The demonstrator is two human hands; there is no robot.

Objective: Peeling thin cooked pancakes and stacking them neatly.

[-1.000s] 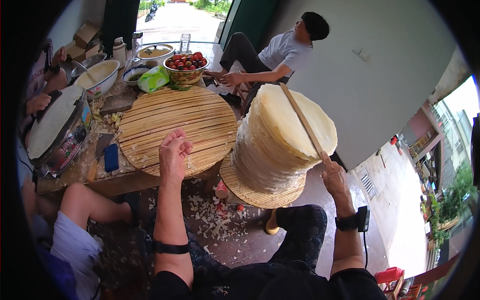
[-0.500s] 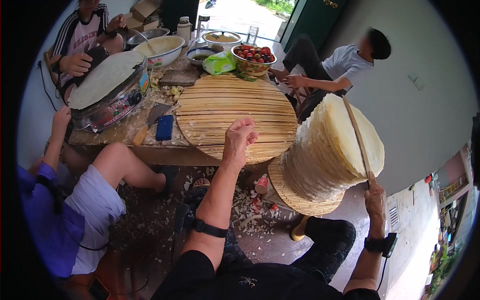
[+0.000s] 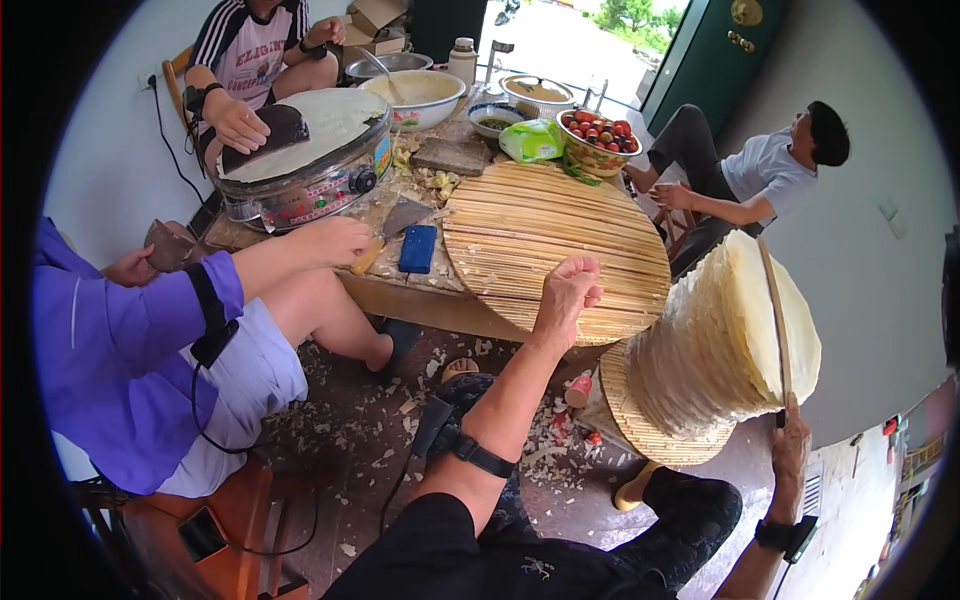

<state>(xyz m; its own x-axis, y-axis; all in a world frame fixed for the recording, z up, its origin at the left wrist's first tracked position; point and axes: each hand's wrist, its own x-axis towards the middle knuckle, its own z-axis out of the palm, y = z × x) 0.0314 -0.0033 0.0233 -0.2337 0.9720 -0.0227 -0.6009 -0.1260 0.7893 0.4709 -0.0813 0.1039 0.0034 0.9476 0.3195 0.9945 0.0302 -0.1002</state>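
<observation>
Soft, bright daylight enters from the open doorway (image 3: 590, 40) at twelve o'clock, where the street outside is washed out almost to white. Shadows under the low wooden table (image 3: 400, 295) are faint and diffuse. The round woven bamboo tray (image 3: 540, 240) at centre is sharp and evenly lit. Fisheye bending curves the dark green door (image 3: 715, 60) at one o'clock, and a black vignette rings the frame, with softness toward the rim

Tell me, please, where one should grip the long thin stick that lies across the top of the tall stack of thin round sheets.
Probably at its near, lower end, coming from below the stack. The stick lies flat across the top sheet of the stack, and only that end juts past the rim. The right hand already pinches it there. The left hand rests on the round bamboo mat.
</observation>
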